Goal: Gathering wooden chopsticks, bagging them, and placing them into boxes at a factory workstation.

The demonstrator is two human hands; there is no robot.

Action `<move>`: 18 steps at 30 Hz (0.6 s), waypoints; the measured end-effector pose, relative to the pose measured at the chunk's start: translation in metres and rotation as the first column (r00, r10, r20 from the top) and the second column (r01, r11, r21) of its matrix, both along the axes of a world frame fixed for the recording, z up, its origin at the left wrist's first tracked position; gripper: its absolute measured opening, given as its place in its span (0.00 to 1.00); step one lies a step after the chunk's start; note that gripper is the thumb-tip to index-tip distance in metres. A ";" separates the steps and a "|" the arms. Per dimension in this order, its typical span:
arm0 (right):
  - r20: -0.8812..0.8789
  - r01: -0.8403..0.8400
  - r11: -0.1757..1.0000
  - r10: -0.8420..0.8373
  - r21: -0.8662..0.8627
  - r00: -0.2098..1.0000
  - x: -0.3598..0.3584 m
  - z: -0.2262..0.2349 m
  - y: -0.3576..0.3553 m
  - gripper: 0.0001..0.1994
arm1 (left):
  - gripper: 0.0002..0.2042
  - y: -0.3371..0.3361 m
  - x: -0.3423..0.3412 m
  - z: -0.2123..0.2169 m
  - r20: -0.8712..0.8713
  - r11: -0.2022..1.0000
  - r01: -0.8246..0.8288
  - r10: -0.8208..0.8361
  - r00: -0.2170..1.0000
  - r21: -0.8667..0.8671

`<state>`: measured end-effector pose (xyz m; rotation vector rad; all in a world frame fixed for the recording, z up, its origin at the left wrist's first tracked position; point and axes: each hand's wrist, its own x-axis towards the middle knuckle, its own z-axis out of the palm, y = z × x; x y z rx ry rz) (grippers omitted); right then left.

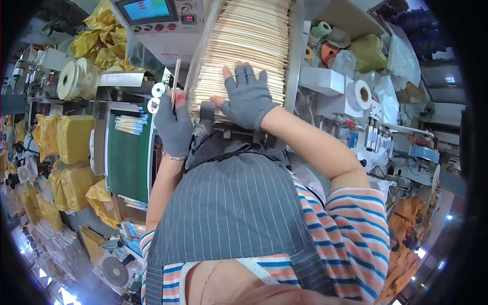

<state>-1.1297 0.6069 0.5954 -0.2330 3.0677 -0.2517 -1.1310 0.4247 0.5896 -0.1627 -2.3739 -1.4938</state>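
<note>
A deep metal hopper (295,61) in front of me is filled with pale wooden chopsticks (254,30), lying crosswise in a dense stack. My right hand (248,96), in a grey fingerless glove, rests on the near part of the stack with its fingers spread. To the left of the hopper, my left hand (173,122) wears a matching glove. It grips a single chopstick (176,76) that stands nearly upright between thumb and fingers. The left fingertips are partly hidden.
A control panel with a screen (146,9) stands at the upper left. Beside my left arm runs a green conveyor belt (127,162) bearing slim wrapped packets (131,125). Yellow bags (76,137) are piled farther left. White rolls (359,95) and machine parts are at the right.
</note>
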 end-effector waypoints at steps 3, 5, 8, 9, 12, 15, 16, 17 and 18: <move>-0.037 -0.003 0.998 0.001 -0.065 0.999 0.011 0.010 0.001 0.36 | 0.07 -0.014 0.005 0.005 -0.176 0.998 -0.064 0.060 0.982 -0.018; -0.331 -0.047 0.998 0.028 -0.049 0.943 0.029 0.030 0.001 0.31 | 0.09 -0.029 0.027 0.018 -0.024 0.975 -0.169 0.174 0.984 0.143; -0.012 -0.137 0.621 0.202 -0.772 0.979 0.063 0.069 -0.010 0.25 | 0.11 -0.050 0.073 0.041 0.245 0.898 -0.127 0.023 0.969 0.422; 0.162 -0.005 0.468 0.316 -0.884 0.935 0.070 0.072 -0.020 0.24 | 0.13 -0.052 0.088 0.043 0.358 0.898 -0.008 -0.167 0.919 0.440; 0.309 0.255 0.176 0.561 -0.951 0.768 0.070 0.062 -0.047 0.14 | 0.16 -0.049 0.134 0.044 0.548 0.767 0.065 -0.513 0.660 0.639; 0.360 0.404 0.120 0.720 -0.907 0.593 0.070 0.044 -0.064 0.09 | 0.17 -0.062 0.169 0.024 0.544 0.661 -0.018 -0.602 0.584 0.750; 0.343 0.380 0.132 0.750 -0.915 0.566 0.074 0.039 -0.071 0.08 | 0.17 -0.061 0.178 0.024 0.557 0.665 -0.045 -0.585 0.590 0.746; 0.350 0.394 0.137 0.764 -0.909 0.542 0.080 0.036 -0.078 0.08 | 0.17 -0.059 0.188 0.026 0.593 0.699 -0.133 -0.471 0.653 0.702; 0.411 0.478 0.133 0.731 -0.868 0.545 0.084 0.033 -0.085 0.09 | 0.17 -0.059 0.198 0.027 0.622 0.721 -0.224 -0.348 0.701 0.656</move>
